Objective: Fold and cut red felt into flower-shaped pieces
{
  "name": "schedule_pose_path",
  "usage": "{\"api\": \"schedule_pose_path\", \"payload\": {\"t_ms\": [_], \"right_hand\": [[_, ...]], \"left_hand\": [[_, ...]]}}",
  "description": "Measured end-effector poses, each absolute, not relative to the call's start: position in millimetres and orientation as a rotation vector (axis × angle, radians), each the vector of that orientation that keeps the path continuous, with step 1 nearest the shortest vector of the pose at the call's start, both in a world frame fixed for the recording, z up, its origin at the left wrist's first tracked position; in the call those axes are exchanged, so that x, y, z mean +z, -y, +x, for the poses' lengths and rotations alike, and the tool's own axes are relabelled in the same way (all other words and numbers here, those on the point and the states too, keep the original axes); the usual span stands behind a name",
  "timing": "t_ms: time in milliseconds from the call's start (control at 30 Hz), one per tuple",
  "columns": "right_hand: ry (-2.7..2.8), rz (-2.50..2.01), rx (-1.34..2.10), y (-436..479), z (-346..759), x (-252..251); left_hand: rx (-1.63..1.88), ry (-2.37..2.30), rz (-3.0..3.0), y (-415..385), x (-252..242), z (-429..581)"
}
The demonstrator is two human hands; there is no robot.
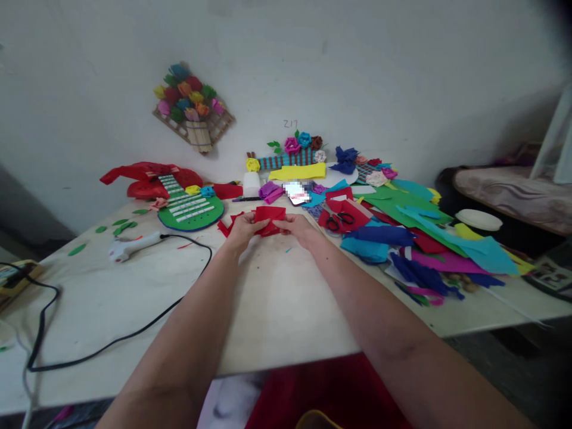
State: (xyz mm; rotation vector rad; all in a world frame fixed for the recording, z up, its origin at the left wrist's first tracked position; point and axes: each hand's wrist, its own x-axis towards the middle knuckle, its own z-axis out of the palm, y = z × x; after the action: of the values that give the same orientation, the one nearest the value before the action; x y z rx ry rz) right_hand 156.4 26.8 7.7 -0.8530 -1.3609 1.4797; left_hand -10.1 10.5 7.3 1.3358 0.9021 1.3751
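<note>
A small red paper piece [270,214] is held up over the table between my two hands. My left hand [244,229] pinches its left edge, thumb in front. On the other edge, my right hand [297,227] grips it between thumb and fingers. More red scraps [224,226] lie on the table beside my left hand. Black-handled scissors [339,221] rest on red paper to the right of my right hand. Behind the hands are a phone [297,193] and a purple paper roll [270,192].
A glue gun [134,246] with a black cable [129,338] lies left on the white table [286,310]. A green decorated board [192,208] stands behind it. Coloured paper [397,205] is heaped at right; a flower decoration [192,107] hangs on the wall.
</note>
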Motion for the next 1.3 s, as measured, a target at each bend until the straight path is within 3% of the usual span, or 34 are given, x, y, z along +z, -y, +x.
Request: {"api": "schedule_pose_path", "payload": {"t_ms": [967,1300], "right_hand": [[1.293,-0.961,1.338,-23,157,13],[1.199,-0.931,1.59,-32,172,13]], "left_hand": [[1.268,-0.903,1.391,-9,10,-10],[1.335,-0.928,1.354,-5,15,-9]]}}
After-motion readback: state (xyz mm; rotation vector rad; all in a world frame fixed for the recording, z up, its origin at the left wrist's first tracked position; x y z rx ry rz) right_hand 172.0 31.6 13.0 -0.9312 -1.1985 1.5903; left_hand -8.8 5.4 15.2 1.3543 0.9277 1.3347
